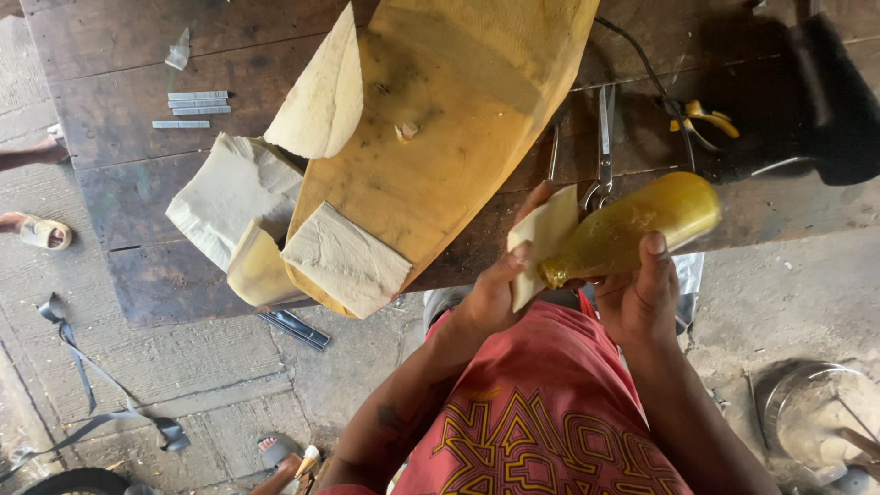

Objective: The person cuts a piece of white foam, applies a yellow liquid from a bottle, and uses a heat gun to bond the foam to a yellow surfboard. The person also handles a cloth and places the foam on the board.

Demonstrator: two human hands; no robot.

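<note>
My right hand [642, 289] grips a plastic bottle [632, 229] of yellow liquid, tilted with its mouth down toward the left. My left hand [495, 284] holds a small pale foam piece [543, 240] upright, and the bottle's mouth touches it. Both hands are just in front of the dark wooden workbench [137, 55]. On the bench lies a large yellow curved wooden board [440, 137] with several pale foam pieces [344, 258] resting on and around it.
Scissors [603, 137] and a black cable lie on the bench behind my hands, with a dark machine [807, 101] at the right. Staple strips [195, 103] sit at the left. Another person's sandalled foot [37, 229] stands on the concrete floor, near a metal bowl [816, 417] and loose straps [82, 367].
</note>
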